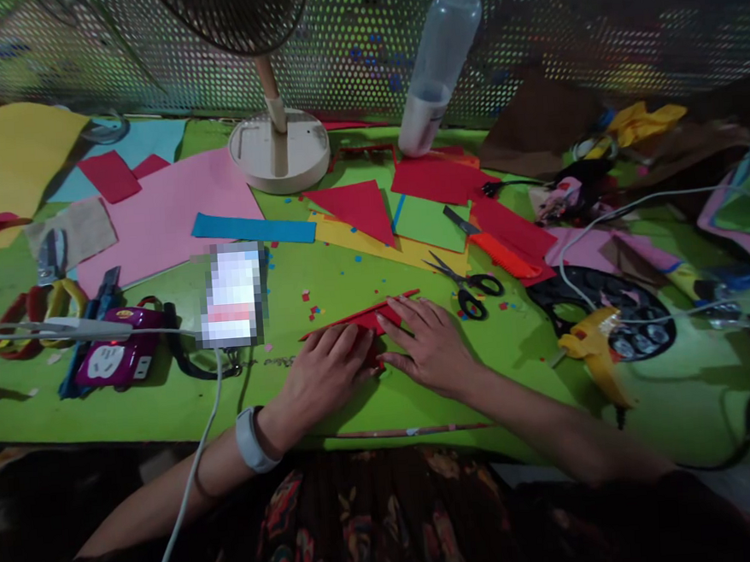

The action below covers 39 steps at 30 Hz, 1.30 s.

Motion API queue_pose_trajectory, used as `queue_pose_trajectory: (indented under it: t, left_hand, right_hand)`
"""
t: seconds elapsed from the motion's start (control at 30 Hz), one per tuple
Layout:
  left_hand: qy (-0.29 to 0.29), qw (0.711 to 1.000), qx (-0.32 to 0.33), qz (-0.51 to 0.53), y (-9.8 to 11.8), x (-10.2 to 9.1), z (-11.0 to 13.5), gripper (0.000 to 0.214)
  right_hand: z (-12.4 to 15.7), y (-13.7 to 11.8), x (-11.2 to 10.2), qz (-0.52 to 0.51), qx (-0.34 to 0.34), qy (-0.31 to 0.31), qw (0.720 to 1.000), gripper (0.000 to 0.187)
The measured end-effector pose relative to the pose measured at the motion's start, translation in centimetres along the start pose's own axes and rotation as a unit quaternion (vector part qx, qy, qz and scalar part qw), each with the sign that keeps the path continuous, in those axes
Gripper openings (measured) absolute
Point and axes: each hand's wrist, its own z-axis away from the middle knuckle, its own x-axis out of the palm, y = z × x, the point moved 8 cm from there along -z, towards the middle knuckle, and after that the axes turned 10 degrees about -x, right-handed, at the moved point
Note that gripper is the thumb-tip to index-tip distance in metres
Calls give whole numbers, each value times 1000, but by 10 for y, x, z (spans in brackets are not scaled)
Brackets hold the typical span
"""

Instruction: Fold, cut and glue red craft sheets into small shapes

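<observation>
A red craft sheet [371,320] with a narrow folded or rolled far edge lies on the green table, partly hidden under my hands. My left hand [330,370] rests over its left part, fingers bent slightly and laid on the sheet. On its right part, my right hand [431,345] lies with fingers spread, pressing near the folded edge. The two thumbs are close together at the sheet's near side. Black-handled scissors [465,283] lie partly open just beyond my right hand. Small red and blue scraps [313,311] are scattered past the sheet.
A phone [231,295] and a purple power socket block [123,346] are at left, with a white cable crossing my left forearm. A yellow glue gun [598,342] lies right. Behind stand a fan [279,151], a bottle [441,71] and coloured sheets [357,209], with an orange-handled cutter [505,250].
</observation>
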Motion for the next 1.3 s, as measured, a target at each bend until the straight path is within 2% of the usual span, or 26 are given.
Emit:
queue_pose_trajectory:
  t: [0.67, 0.83, 0.97, 1.3]
  left_hand:
    - [19, 1000, 7, -3, 0, -2, 1, 44]
    - [1, 1000, 10, -3, 1, 1, 2, 41]
    - [-1, 1000, 10, 5, 1, 0, 1, 41]
    - [4, 1000, 10, -13, 1, 1, 2, 44]
  right_hand:
    - [0, -1, -5, -4, 5, 20, 1000, 52]
    - [1, 10, -18, -85, 74, 85, 990, 36]
    - [1, 20, -14, -144, 132, 94, 976, 28]
    - [-5, 29, -2, -180, 149, 84, 969, 22]
